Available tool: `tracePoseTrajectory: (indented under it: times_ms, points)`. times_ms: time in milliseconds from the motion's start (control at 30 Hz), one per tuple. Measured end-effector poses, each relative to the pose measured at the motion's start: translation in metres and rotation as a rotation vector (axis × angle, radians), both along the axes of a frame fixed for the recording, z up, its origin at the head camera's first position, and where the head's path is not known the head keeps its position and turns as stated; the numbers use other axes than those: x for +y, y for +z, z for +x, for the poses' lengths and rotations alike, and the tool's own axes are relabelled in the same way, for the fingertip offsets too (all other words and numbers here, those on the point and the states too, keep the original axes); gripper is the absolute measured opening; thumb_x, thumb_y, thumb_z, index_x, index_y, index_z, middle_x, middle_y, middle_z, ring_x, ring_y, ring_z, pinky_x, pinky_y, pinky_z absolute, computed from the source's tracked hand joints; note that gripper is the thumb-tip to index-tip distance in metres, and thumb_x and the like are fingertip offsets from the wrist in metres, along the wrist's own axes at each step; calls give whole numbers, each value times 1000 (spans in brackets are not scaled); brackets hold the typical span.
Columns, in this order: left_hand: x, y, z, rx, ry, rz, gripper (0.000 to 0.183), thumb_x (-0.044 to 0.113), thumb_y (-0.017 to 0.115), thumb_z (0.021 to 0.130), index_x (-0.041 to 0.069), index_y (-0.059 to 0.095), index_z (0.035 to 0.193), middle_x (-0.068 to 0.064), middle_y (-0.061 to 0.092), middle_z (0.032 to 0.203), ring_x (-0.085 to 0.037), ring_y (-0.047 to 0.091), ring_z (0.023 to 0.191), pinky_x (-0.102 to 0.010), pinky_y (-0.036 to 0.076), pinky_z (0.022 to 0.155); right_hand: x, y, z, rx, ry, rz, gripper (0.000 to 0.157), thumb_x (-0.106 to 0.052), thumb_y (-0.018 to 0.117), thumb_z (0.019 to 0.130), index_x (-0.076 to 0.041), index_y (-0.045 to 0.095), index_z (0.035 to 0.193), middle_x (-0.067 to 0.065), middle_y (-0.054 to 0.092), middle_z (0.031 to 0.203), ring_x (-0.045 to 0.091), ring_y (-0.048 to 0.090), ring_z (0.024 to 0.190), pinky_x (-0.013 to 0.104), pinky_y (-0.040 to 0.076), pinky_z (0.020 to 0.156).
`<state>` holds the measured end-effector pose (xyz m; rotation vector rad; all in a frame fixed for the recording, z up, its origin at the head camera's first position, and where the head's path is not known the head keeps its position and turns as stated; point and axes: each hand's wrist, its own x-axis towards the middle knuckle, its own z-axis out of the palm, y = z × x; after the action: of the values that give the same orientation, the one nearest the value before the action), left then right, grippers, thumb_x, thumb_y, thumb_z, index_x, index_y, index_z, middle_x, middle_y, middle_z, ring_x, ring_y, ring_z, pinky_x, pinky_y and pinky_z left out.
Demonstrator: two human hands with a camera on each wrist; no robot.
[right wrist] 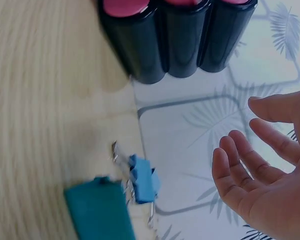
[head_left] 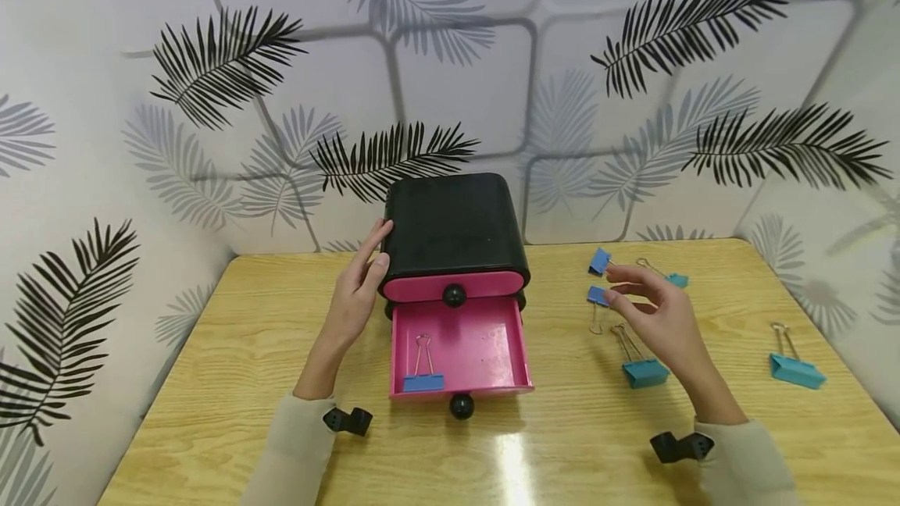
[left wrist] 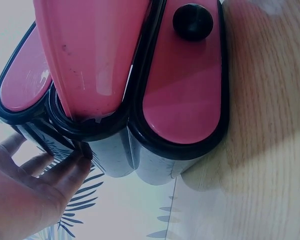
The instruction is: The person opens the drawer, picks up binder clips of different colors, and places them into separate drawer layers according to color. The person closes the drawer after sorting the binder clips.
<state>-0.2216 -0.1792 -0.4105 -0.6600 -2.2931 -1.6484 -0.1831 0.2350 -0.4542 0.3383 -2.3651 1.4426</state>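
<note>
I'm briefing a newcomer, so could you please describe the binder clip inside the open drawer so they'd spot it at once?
Find the black drawer unit on the wood-grain table, then its pulled-out pink drawer. In the head view, the blue binder clip lies near that drawer's front left corner. Unlike the other clips, all right of the unit, it lies inside the drawer, alone.

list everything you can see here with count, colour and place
cabinet: 1, black, on the table by the wall
drawers: 3, pink, in the cabinet, middle one pulled out
knobs: 3, black, on the drawer fronts
drawer clip: 1, blue, left part of the open drawer
table clips: 5, two blue and three teal, right of the cabinet
table: 1, yellowish wood, underneath
left hand: 1, bare, touching the cabinet's left side
right hand: 1, bare, near the table clips
sleeves: 2, beige, on both arms
</note>
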Motion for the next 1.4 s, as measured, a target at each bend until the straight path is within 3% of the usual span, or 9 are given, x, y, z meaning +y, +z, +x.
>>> tracePoseTrajectory:
  times_ms: [367, 633, 767, 867, 1000, 1233, 1400]
  points:
    - [-1, 2, 1, -11, 2, 14, 50, 10, 42, 109, 2, 38, 158, -12, 26, 167, -28, 25, 154, -51, 29, 120, 17, -6, -14, -77, -54, 110, 37, -18, 70, 99, -6, 64, 134, 15, 64, 127, 2, 59, 103, 11, 48, 80]
    - [-2, 2, 0, -9, -1, 9, 50, 9, 43, 108, 0, 38, 157, -17, 26, 167, -29, 24, 154, -53, 29, 119, 26, -15, -28, -133, -40, 152, 39, -19, 70, 100, -1, 62, 134, 24, 64, 127, 36, 63, 110, 12, 48, 78]
    - [-2, 1, 0, -6, -2, 9, 50, 8, 43, 108, -1, 38, 157, -20, 26, 166, -31, 25, 154, -55, 30, 119, 29, -24, -36, -176, -34, 175, 42, -18, 70, 99, 1, 61, 135, 27, 62, 129, 44, 63, 111, 21, 54, 78]
    - [-2, 2, 1, -6, -2, 12, 50, 8, 43, 108, -1, 38, 157, -21, 27, 166, -31, 25, 154, -55, 30, 118, 28, -27, -41, -207, -21, 185, 43, -16, 70, 99, 2, 60, 136, 29, 59, 130, 46, 63, 112, 39, 58, 84]
    - [-2, 1, 0, -6, 0, 6, 50, 7, 43, 108, -1, 38, 157, -21, 26, 166, -31, 24, 154, -55, 30, 118, 24, -28, -43, -238, -15, 205, 44, -14, 71, 98, 4, 58, 136, 31, 58, 130, 49, 60, 114, 57, 53, 91]
    - [-9, -30, -22, 12, 5, 10, 51, 11, 43, 109, 11, 38, 160, -9, 25, 168, -23, 23, 154, -53, 30, 119, 24, -34, -48, -297, -29, 261, 44, -12, 73, 96, 5, 59, 133, 32, 58, 127, 48, 59, 113, 59, 50, 94]
    - [-9, -33, -24, 27, 0, 9, 51, 17, 44, 110, 17, 39, 160, -3, 27, 168, -18, 24, 154, -52, 30, 119, 26, -39, -50, -329, -13, 264, 43, -9, 73, 94, 6, 60, 132, 32, 58, 128, 48, 58, 115, 60, 50, 94]
